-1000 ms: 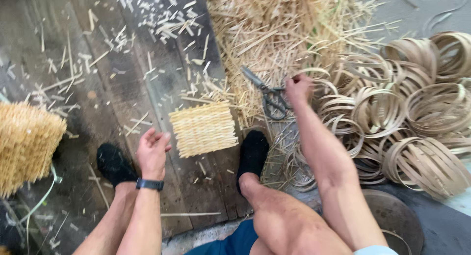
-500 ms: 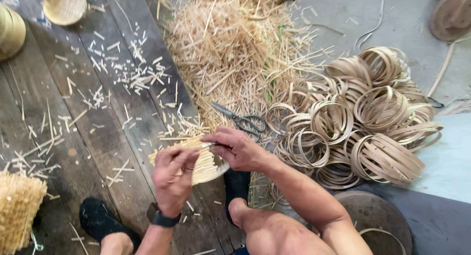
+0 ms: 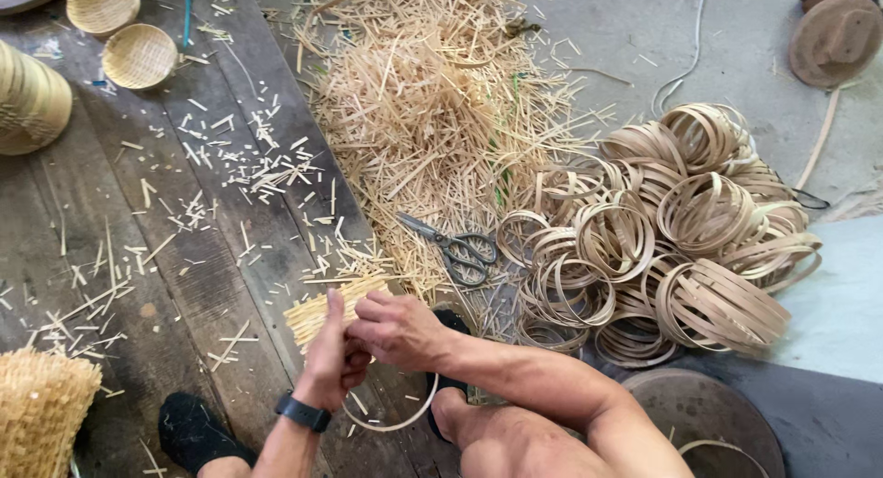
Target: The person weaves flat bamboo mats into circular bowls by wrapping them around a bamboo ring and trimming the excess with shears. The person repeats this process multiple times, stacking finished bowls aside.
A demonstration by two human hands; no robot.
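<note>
Head view, looking straight down at dark floorboards (image 3: 184, 285) strewn with short offcuts: both hands meet over a small woven mat (image 3: 324, 310) of pale strips, which lies low in the middle of the picture, just in front of the person's feet. The left hand (image 3: 333, 360), with a dark watch at the wrist, is closed on the mat's near edge, thumb pointing up along the weave. The right hand (image 3: 397, 329) lies against it from the right, fingers curled onto the same edge, so the two hands touch each other. A thin bent hoop (image 3: 401, 423) shows just below the hands, but whether either hand grips it cannot be told. A pair of scissors (image 3: 452, 248) lies near, up and to the right of the hands, at the edge of a big heap of loose strips (image 3: 432, 101). Right of the scissors sits a pile of coiled rings (image 3: 681, 230). Two small round baskets (image 3: 138, 55) rest at the upper left, well apart from the hands, and a coarse woven piece (image 3: 41, 414) fills the lower left corner.
</note>
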